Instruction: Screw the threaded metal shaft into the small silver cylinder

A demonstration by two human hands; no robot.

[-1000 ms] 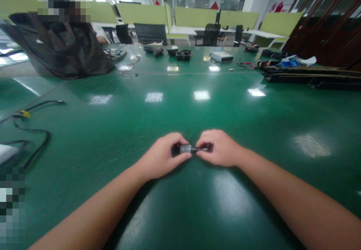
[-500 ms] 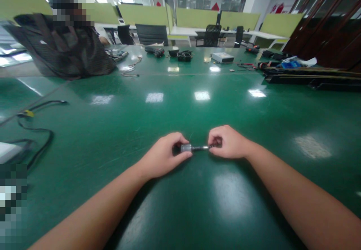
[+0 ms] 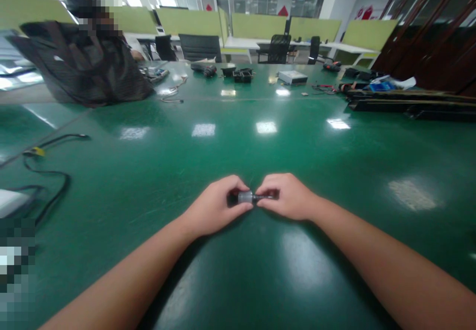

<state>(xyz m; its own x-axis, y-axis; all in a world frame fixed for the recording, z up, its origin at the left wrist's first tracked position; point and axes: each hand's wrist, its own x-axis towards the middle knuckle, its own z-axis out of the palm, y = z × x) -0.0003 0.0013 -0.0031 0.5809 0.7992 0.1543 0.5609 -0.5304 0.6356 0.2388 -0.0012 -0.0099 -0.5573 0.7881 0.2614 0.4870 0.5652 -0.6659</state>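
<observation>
Between the thumb and fingers of my left hand (image 3: 211, 206) sits a small silver-grey cylinder (image 3: 245, 198), lying level just over or on the green table (image 3: 223, 280). A thin dark rod (image 3: 265, 197) sticks out of its right end. My right hand (image 3: 292, 198) is closed, thumb and fingertips pinching the rod close to the cylinder. The fingers partly cover the rod, and its far end is hidden in the right hand. I cannot make out exactly what kind of part this is.
A large dark bag (image 3: 96, 67) stands at the back left, with a person partly visible behind it. Black cables (image 3: 61, 172) lie at the left. Along the far side are black plastic parts (image 3: 242, 75), a grey box (image 3: 292, 77) and long black bars (image 3: 409, 102).
My right hand has slid left along the rod, from its far end to right beside the cylinder. My left hand keeps its hold in the same place.
</observation>
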